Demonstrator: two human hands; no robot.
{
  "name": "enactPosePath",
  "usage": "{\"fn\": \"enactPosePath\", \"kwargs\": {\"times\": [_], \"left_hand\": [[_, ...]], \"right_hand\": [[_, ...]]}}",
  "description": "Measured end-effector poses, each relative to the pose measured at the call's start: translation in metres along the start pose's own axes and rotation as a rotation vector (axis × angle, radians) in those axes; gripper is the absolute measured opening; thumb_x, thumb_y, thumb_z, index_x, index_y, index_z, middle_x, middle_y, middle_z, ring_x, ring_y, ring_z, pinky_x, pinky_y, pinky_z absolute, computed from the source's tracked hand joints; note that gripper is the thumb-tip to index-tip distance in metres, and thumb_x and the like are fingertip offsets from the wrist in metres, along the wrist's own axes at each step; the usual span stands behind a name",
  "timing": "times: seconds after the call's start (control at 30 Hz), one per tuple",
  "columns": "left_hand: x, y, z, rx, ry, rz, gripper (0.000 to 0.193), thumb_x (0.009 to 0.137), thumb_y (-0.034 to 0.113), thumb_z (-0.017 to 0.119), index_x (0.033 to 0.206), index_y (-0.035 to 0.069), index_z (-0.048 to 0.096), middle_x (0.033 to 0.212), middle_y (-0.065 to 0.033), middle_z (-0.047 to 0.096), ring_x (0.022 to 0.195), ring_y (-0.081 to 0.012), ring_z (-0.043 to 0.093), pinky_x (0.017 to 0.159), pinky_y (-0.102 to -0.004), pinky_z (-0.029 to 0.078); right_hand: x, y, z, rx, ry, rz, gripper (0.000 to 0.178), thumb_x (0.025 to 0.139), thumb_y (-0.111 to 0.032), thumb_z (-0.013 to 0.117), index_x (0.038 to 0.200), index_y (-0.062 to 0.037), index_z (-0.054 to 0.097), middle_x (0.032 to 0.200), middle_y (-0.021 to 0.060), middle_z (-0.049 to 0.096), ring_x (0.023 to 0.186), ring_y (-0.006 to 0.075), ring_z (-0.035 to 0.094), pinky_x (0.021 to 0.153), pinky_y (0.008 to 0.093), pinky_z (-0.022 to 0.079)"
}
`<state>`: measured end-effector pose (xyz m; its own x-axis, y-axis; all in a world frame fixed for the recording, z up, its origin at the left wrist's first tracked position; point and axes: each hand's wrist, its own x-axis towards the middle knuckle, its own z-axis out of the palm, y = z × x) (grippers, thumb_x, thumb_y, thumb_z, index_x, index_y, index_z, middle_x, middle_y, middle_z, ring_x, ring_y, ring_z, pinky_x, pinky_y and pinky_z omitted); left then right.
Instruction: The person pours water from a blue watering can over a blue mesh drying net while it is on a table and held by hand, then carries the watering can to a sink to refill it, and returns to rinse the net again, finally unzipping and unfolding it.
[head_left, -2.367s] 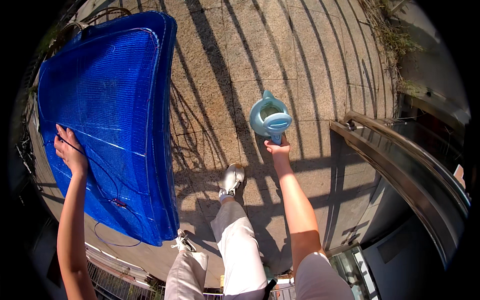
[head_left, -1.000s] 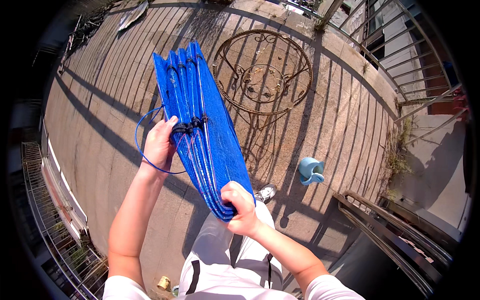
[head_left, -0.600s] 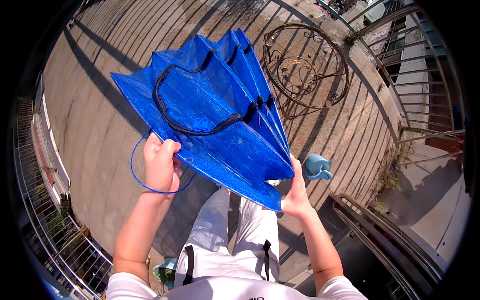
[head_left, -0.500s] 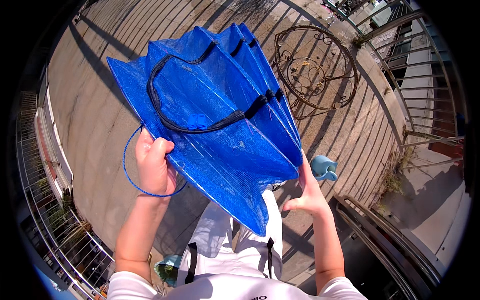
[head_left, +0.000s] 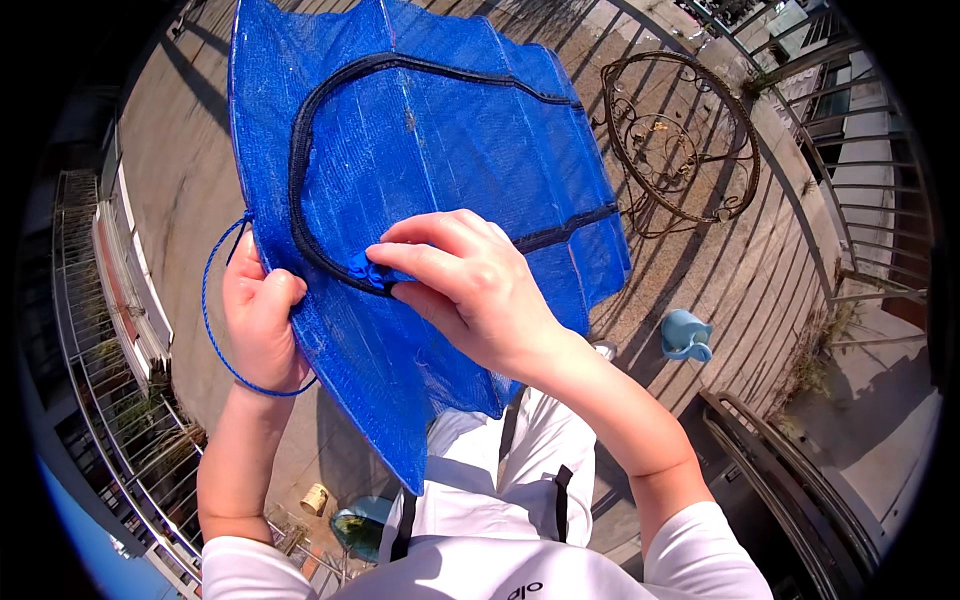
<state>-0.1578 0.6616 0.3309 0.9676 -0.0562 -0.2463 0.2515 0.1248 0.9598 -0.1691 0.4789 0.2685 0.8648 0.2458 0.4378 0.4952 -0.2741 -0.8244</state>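
Observation:
A collapsible blue mesh drying net (head_left: pixel 455 140) with ribbed tiers hangs in front of me, tilted. Fingers closed, my left hand (head_left: pixel 262 325) grips its near left rim. A thin blue cord (head_left: pixel 206 300) tied to that rim loops around my left wrist. Along the net's side runs a curved black zipper (head_left: pixel 298 165). At its lower end my right hand (head_left: pixel 475 290) pinches the blue zipper pulls (head_left: pixel 362 266) between thumb and fingers. Part of the zipper's lower end is hidden behind that hand.
A round rusty metal frame with scrollwork (head_left: pixel 680 140) lies on the paved ground at the right. Closer in stands a light blue watering can (head_left: pixel 686 335). Metal railings (head_left: pixel 860 170) curve along both sides. A teal basin (head_left: pixel 362 527) and a small yellowish container (head_left: pixel 315 499) sit low at left.
My right hand has left the net's right edge and come across to the zipper pulls. The net's tiers have spread out and it has turned upward, while my left hand keeps its grip.

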Motion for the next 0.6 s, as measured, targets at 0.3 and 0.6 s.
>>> {"fn": "enactPosePath", "kwargs": {"times": [0.3, 0.6], "left_hand": [[0.020, -0.005, -0.020, 0.106, -0.001, -0.034, 0.040, 0.072, -0.004, 0.035, 0.108, -0.005, 0.052, 0.090, -0.0080, 0.062, 0.073, -0.0108, 0.058, 0.069, -0.0246, 0.051], [0.028, -0.011, -0.009, 0.132, -0.043, -0.123, 0.039, 0.071, -0.005, 0.034, 0.106, -0.004, 0.053, 0.090, -0.0067, 0.061, 0.071, -0.0095, 0.057, 0.068, -0.0223, 0.049]], "right_hand": [[0.012, 0.012, 0.027, -0.041, -0.126, 0.069, 0.026, 0.070, -0.008, 0.071, 0.091, -0.0101, 0.055, 0.089, 0.0028, 0.057, 0.085, 0.0232, 0.054, 0.073, 0.0351, 0.040], [0.012, 0.025, 0.008, -0.060, -0.217, 0.106, 0.019, 0.072, -0.013, 0.070, 0.086, -0.0106, 0.058, 0.088, 0.0027, 0.058, 0.085, 0.0238, 0.054, 0.072, 0.0357, 0.039]]}}
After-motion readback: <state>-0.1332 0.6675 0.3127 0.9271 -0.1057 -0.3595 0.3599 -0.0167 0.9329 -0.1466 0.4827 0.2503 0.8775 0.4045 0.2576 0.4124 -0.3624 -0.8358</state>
